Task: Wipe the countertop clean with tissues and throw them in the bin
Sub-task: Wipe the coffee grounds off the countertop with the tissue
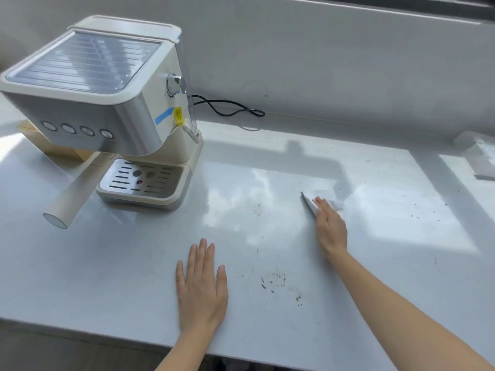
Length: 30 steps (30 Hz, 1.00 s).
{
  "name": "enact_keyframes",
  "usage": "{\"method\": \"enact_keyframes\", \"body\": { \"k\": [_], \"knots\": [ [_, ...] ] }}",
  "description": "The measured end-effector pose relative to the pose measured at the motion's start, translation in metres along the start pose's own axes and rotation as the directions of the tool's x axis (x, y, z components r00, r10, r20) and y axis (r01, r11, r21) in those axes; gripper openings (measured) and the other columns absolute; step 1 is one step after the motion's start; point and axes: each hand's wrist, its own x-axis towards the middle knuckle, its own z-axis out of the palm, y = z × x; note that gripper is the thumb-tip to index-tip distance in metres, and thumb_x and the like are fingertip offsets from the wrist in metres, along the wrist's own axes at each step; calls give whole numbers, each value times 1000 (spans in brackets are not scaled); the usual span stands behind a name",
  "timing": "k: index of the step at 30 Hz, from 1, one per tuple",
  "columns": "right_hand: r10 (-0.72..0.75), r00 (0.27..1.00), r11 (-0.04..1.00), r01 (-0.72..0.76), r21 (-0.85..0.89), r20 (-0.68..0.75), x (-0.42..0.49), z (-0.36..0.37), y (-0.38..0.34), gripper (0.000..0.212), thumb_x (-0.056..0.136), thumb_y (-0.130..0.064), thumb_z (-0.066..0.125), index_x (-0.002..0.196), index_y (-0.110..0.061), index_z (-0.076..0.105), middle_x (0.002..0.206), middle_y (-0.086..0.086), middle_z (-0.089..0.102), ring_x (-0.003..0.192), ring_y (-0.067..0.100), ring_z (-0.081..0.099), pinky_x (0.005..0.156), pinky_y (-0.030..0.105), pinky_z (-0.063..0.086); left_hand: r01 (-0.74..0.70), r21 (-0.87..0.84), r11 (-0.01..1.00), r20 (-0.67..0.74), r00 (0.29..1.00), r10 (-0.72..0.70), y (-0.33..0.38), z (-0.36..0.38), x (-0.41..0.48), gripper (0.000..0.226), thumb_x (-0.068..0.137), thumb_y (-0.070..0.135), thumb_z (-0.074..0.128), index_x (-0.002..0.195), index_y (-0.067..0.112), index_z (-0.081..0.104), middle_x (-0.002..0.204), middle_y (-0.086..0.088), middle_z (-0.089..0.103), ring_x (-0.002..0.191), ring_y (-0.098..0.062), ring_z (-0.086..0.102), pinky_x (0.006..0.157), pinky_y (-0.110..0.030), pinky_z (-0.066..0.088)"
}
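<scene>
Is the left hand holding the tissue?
No, the left hand lies flat and bare on the countertop; the tissue is under the right hand.

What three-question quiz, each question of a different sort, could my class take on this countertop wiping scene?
1. True or false: the left hand lies flat on the countertop, holding nothing.
2. Which presses on the white tissue? A the right hand; B the left hand; C neither hand.
3. Fill the gap: the dark specks near the front edge lie to the left hand's ____.

Key: 1 true; 2 A; 3 right.
</scene>
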Motion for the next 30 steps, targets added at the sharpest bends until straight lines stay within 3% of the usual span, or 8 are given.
{"method": "enact_keyframes", "body": {
  "k": [7,11,15,21,24,26,28,30],
  "knots": [
    [-91,966,982,46,184,241,37,56,-57,40,93,-16,37,122,-18,64,140,-3,53,133,10,41,112,26,27,17,7,1000,17,1000,-18,0,-1,1,64,88,41,0,148,25,16,157,13,4,144,-3,-7,116,-31,-14],
    [-222,884,969,152,196,412,13,81,-78,40,90,-19,38,113,-15,70,132,0,60,127,11,48,109,25,31,18,-4,1000,19,1000,-18,1,-2,1,64,88,40,0,149,25,15,158,13,4,144,-3,-7,116,-31,-14],
    [-259,819,959,153,241,513,-21,79,-78,47,80,-28,35,102,-18,75,123,-2,66,117,12,54,102,25,38,13,-18,1000,10,1000,-13,1,-2,1,63,90,39,1,148,23,16,157,12,5,144,-3,-6,116,-32,-12],
    [-245,746,959,93,268,619,-73,62,-51,43,78,-22,36,86,-17,79,104,-2,74,106,15,63,100,39,44,28,-216,976,-45,998,-39,-3,0,4,53,95,31,14,144,21,29,152,14,22,140,5,6,119,-29,-2],
    [-212,746,966,62,251,631,-91,50,-42,42,76,-20,37,83,-14,79,99,3,75,93,32,65,82,44,52,19,-241,970,-70,997,-37,-5,2,3,54,94,31,15,142,18,35,151,10,28,139,3,11,119,-30,1],
    [-220,736,966,71,250,640,-104,43,-34,43,75,-21,37,82,-14,79,95,3,74,86,26,66,65,31,50,14,-229,973,-73,997,-31,-5,4,4,53,94,30,16,142,18,36,152,8,30,139,1,11,119,-31,2],
    [-239,719,962,83,260,652,-114,36,-26,42,74,-20,37,81,-15,79,93,-1,75,91,16,65,74,26,48,8,-216,976,-79,997,-25,-6,5,4,53,94,29,17,141,17,38,152,6,31,139,0,12,119,-32,2],
    [-238,710,960,68,273,663,-121,31,-20,42,75,-18,37,80,-15,79,92,-3,75,96,14,64,89,30,48,8,-225,974,-81,996,-27,-6,5,4,53,94,29,17,140,17,39,151,5,33,139,0,13,119,-32,3]
  ]
}}
